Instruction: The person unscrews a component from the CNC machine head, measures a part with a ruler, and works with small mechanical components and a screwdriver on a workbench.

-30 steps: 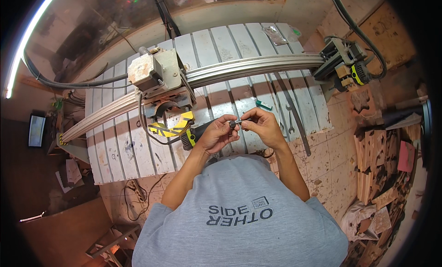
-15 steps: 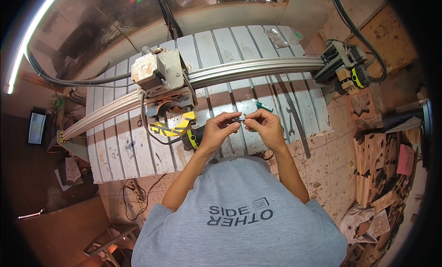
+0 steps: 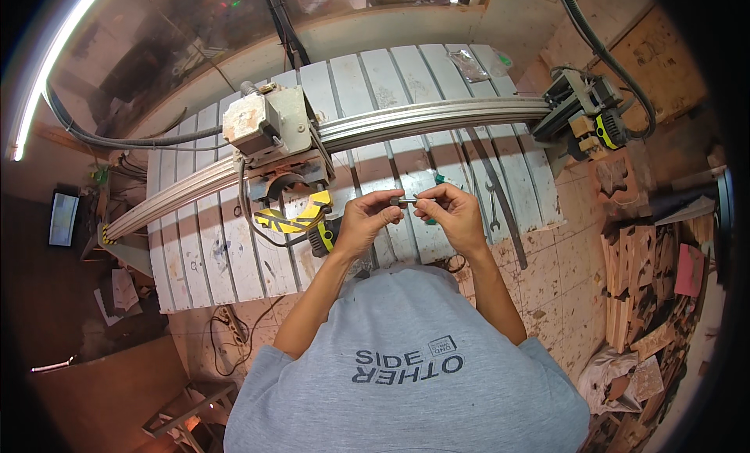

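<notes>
A small, slim metal rod (image 3: 408,201) spans the gap between my two hands, too small to tell its exact kind. My left hand (image 3: 370,222) pinches one end between thumb and fingers. At the other end, my right hand (image 3: 454,217) grips it with thumb and forefinger. Both hands are over the slatted white machine bed (image 3: 380,78). A green object (image 3: 440,178) lies on the bed behind my right hand, which hides most of it. Just right of that hand lies an open-ended wrench (image 3: 493,203).
A metal gantry beam (image 3: 437,113) crosses the bed, carrying a motor head (image 3: 254,123) at left. A yellow-and-black guard (image 3: 293,217) and cable sit left of my hand. A long dark metal strip (image 3: 500,191) overhangs the near edge. Wood pieces (image 3: 631,273) are stacked at right.
My right hand has shifted slightly and now covers more of the green object. The rod between my fingers has turned a little and shows more plainly.
</notes>
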The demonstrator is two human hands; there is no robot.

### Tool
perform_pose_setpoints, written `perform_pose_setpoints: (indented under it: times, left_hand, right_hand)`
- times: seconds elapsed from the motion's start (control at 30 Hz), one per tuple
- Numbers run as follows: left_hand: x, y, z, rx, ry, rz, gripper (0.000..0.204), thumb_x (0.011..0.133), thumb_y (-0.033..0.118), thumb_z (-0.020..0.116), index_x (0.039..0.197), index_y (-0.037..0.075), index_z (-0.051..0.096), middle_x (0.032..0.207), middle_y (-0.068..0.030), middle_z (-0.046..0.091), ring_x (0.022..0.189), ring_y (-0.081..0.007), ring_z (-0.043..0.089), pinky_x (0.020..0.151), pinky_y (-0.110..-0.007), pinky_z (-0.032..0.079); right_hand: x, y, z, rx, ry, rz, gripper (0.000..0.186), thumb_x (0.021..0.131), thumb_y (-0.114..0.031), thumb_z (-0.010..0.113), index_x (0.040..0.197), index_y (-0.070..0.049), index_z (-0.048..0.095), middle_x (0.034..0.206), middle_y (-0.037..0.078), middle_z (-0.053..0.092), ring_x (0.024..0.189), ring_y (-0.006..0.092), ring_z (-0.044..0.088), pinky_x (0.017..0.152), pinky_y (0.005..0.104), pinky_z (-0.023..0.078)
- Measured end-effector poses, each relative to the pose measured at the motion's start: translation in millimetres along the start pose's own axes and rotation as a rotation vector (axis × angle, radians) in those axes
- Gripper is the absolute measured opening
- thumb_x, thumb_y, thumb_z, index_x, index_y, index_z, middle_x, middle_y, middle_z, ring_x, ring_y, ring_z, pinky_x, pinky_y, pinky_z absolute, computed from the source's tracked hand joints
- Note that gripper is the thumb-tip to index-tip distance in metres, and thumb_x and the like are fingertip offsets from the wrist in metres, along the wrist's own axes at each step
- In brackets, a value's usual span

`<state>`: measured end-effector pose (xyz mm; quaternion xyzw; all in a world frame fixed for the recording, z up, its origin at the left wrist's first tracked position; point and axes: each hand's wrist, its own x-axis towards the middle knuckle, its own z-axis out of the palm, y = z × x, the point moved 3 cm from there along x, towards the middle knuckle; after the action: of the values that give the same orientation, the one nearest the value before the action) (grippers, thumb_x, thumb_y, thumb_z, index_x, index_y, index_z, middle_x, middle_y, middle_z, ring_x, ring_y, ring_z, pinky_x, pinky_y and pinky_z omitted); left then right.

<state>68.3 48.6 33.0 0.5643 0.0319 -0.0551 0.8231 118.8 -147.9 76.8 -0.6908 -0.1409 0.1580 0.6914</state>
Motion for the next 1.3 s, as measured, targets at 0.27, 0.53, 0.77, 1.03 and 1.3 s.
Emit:
perform_pose_setpoints:
  times: [0.27, 0.53, 0.77, 1.03, 1.3]
  left_hand:
    - [-4, 1, -4, -0.111, -0.044, -0.111, 0.046, 0.103, 0.024, 0.069, 0.141, -0.001, 0.062, 0.103, -0.0066, 0.073, 0.093, -0.011, 0.068, 0.086, -0.026, 0.057]
    - [-8, 6, 2, -0.262, -0.082, -0.205, 0.037, 0.101, 0.022, 0.071, 0.13, 0.0, 0.067, 0.107, -0.0076, 0.071, 0.095, -0.0136, 0.069, 0.085, -0.028, 0.059]
    - [-11, 9, 3, -0.366, -0.197, -0.262, 0.027, 0.097, 0.02, 0.075, 0.119, 0.007, 0.065, 0.105, -0.0077, 0.069, 0.096, -0.0172, 0.069, 0.084, -0.031, 0.059]
    - [-14, 6, 0, -0.517, -0.426, -0.129, 0.022, 0.099, 0.023, 0.072, 0.117, 0.014, 0.062, 0.108, -0.0053, 0.069, 0.101, -0.0172, 0.069, 0.087, -0.034, 0.058]
    - [-14, 10, -5, -0.437, -0.181, -0.167, 0.027, 0.098, 0.02, 0.074, 0.116, 0.006, 0.062, 0.105, -0.0098, 0.073, 0.09, -0.0167, 0.073, 0.079, -0.028, 0.06]
  right_hand:
    - [2, 6, -1, 0.082, 0.005, 0.011, 0.015, 0.099, -0.008, 0.072, 0.108, 0.003, 0.07, 0.091, 0.012, 0.075, 0.081, 0.016, 0.075, 0.071, 0.0268, 0.061]
    - [2, 19, -7, 0.249, -0.081, 0.085, 0.014, 0.098, -0.008, 0.073, 0.106, 0.003, 0.07, 0.09, 0.012, 0.074, 0.081, 0.0171, 0.075, 0.071, 0.0275, 0.061]
    - [-1, 7, -6, 0.189, -0.146, 0.045, 0.015, 0.098, -0.009, 0.074, 0.106, 0.003, 0.07, 0.086, 0.007, 0.073, 0.08, 0.0135, 0.072, 0.069, 0.0258, 0.058]
    - [-9, -49, 10, -0.183, -0.15, -0.121, 0.012, 0.094, -0.009, 0.075, 0.101, 0.001, 0.074, 0.083, 0.006, 0.075, 0.074, 0.0101, 0.07, 0.064, 0.0251, 0.054]
    - [-19, -90, 25, -0.557, -0.1, -0.49, 0.009, 0.091, -0.007, 0.076, 0.097, -0.001, 0.072, 0.084, 0.011, 0.073, 0.07, 0.0224, 0.072, 0.062, 0.0325, 0.056]
